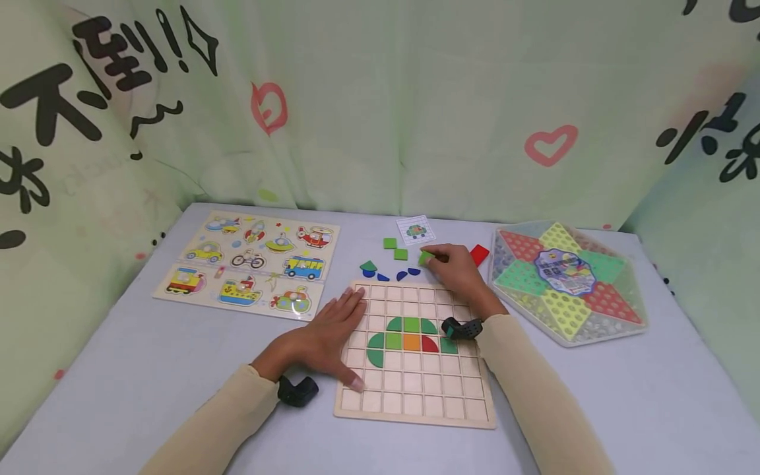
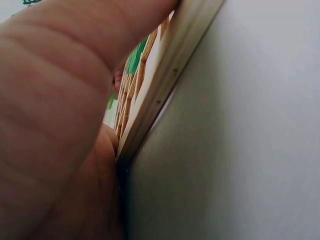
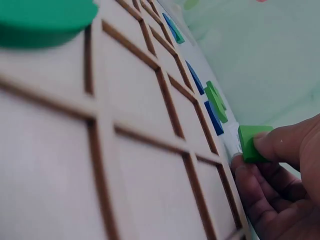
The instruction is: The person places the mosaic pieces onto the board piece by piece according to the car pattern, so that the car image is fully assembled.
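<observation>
A wooden grid board [image 1: 415,404] lies on the table, with dark green quarter-round pieces [image 1: 376,358], light green squares [image 1: 393,341], an orange square [image 1: 411,342] and a red quarter-round [image 1: 429,344] set in its cells. My left hand [image 1: 326,336] rests along the board's left edge, fingers straight and thumb spread; the left wrist view shows the thumb [image 2: 55,85] large against the board's side. Beyond the far edge, my right hand [image 1: 457,270] pinches a light green square tile [image 3: 254,143] between thumb and fingers, as the right wrist view shows.
Loose green squares [image 1: 400,254], blue pieces [image 1: 413,271] and a red piece [image 1: 479,254] lie behind the board, near a small pattern card [image 1: 416,229]. A vehicle peg puzzle [image 1: 222,307] is at left, a hexagonal star-patterned game box [image 1: 570,340] at right. Curtains hang around the table.
</observation>
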The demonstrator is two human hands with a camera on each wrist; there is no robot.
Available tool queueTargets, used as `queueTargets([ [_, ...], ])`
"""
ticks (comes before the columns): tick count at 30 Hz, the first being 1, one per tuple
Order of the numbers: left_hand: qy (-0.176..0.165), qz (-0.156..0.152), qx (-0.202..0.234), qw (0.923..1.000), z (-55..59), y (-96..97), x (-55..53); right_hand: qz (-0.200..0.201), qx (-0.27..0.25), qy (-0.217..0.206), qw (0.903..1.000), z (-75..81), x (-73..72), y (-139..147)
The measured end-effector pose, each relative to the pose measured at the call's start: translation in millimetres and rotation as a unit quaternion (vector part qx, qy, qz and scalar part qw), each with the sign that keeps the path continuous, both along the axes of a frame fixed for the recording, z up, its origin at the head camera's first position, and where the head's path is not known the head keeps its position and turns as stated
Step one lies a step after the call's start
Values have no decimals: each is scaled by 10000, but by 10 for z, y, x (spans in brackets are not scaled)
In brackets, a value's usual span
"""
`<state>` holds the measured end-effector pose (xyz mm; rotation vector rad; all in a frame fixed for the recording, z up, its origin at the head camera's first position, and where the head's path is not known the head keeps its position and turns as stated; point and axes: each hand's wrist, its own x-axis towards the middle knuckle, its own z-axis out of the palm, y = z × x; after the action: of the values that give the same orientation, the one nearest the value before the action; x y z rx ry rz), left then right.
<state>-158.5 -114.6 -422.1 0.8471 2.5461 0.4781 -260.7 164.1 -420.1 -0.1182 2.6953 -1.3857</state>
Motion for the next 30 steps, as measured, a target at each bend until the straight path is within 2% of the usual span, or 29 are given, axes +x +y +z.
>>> queueTargets([
  [8,-38,-8,54,10000,-17,-1,9,19,-130,84,9999,-79,78,195],
  [15,13,-11,22,10000,-26,0,-4,181,53,438,9989,-22,188,262],
  [19,42,-67,45,10000,-28,-12,-4,295,-17,417,9987,44,274,234],
  [23,58,-91,85,9999,-22,-18,4,639,-52,383,9972,97,367,195],
  [30,67,-74,-12,9999,-17,-9,0,1331,-92,86,9910,133,544,92],
])
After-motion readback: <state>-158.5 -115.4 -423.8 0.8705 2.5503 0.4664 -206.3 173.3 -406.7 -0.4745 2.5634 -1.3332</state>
